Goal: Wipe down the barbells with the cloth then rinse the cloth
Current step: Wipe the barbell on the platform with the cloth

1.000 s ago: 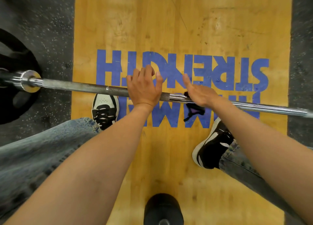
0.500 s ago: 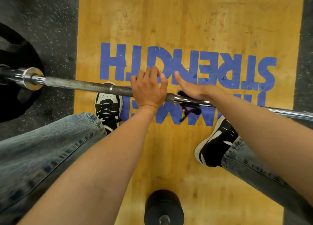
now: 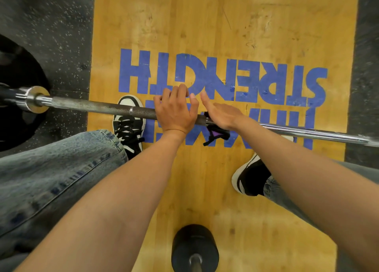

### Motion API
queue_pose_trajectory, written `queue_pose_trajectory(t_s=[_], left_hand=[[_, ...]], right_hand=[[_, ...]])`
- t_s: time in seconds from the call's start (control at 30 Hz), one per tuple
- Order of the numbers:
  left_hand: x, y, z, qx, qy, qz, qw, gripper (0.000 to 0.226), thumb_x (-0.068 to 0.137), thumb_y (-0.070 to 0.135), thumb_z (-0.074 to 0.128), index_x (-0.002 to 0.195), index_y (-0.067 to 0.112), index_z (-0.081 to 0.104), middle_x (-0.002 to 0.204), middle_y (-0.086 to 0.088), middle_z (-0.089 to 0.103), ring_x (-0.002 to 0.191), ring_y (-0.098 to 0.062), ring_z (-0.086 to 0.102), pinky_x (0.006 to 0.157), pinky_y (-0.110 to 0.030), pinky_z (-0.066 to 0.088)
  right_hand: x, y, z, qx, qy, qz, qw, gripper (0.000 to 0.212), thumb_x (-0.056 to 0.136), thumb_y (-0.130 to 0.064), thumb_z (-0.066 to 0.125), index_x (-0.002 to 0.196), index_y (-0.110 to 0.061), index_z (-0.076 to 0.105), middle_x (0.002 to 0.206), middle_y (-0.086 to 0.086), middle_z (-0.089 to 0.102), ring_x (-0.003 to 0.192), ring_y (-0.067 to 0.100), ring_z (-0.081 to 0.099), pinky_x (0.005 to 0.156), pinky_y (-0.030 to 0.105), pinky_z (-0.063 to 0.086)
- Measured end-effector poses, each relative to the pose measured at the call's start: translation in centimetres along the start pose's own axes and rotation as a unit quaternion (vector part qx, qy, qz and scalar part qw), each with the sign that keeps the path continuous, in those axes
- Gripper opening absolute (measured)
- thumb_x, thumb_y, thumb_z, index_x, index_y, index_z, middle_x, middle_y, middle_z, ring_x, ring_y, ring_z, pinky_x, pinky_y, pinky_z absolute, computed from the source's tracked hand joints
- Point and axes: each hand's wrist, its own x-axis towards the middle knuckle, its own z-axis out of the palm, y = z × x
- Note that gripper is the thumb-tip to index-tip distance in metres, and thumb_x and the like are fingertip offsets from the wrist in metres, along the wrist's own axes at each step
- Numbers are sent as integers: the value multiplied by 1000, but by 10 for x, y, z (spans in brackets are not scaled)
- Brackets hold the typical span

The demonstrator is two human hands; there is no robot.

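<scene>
While the barbell (image 3: 92,105) lies across the wooden platform (image 3: 184,25), its knurled shaft is gripped from above by the left hand (image 3: 176,111), fingers curled over the far side. Just beside it, the right hand (image 3: 221,115) is laid on the shaft with fingers held straight and relaxed, pointing away. The cloth (image 3: 215,135) is pressed between that palm and the bar, so that only a crumpled dark end with a purple patch is seen hanging below the shaft. Grey knurling is noted left of the hands, polished steel to the right
</scene>
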Motion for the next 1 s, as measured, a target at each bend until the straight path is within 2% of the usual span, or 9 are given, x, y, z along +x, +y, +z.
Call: queue_pose_trajectory(t_s=[0.07,0.2,0.33,0.43,0.57,0.7,0.8,0.93,1.0], left_hand=[[-4,-2,-1,1,-6,-3,1000,28,99,37,41,88,18,58,77,3,57,73,-23,47,73,-39,32],[-5,-1,-1,10,-31,-14,999,29,100,39,39,89,19,58,79,2,58,76,-24,48,75,-41,35],[-2,0,-6,28,-85,-35,995,41,101,47,29,93,19,58,90,1,61,86,-25,51,82,-42,36],[1,2,-9,41,-122,-43,991,48,101,53,24,99,19,59,99,-2,62,95,-27,53,87,-43,34],[7,0,-8,65,-153,-50,985,50,104,55,27,106,17,60,107,-6,61,103,-29,53,92,-44,35],[15,1,-3,66,-166,-49,983,52,105,57,28,109,17,60,112,-8,61,109,-31,52,96,-46,35],[25,3,-1,68,-166,-44,983,53,105,57,28,112,16,61,116,-10,61,113,-32,52,98,-48,35],[39,3,4,87,-173,-36,980,56,105,57,24,113,16,60,118,-11,61,116,-34,51,99,-50,35],[48,5,8,96,-171,-26,980,56,105,57,22,112,15,59,116,-11,61,116,-34,50,100,-50,35]], right_hand=[[-13,41,-5,-56,72,9,996,101,88,-82,-7,86,-8,61,80,12,56,86,35,60,73,43,40],[-42,112,-17,-129,159,58,977,86,90,-77,-3,64,-11,45,67,11,52,73,36,60,67,42,42],[-37,81,5,-135,231,27,963,81,101,-68,8,73,-12,59,62,5,45,58,28,46,56,35,29],[-37,30,49,-88,293,-50,951,76,96,-72,7,76,-16,53,79,3,58,83,30,57,79,43,41],[-44,44,74,-86,340,-149,924,57,102,-61,22,113,-19,59,114,-1,59,112,25,50,108,45,32],[-51,136,46,-98,410,-65,904,46,103,-55,28,113,-20,56,112,-1,56,112,28,50,117,51,24],[-59,181,34,-112,432,-21,895,48,103,-56,31,121,-18,53,123,4,52,123,31,46,120,61,18],[-46,134,38,-29,436,43,898,71,98,-69,23,121,-8,52,131,10,50,138,33,34,123,61,6],[-33,101,46,-30,423,-13,905,75,98,-71,24,126,-7,51,134,10,50,142,32,32,124,60,4]])
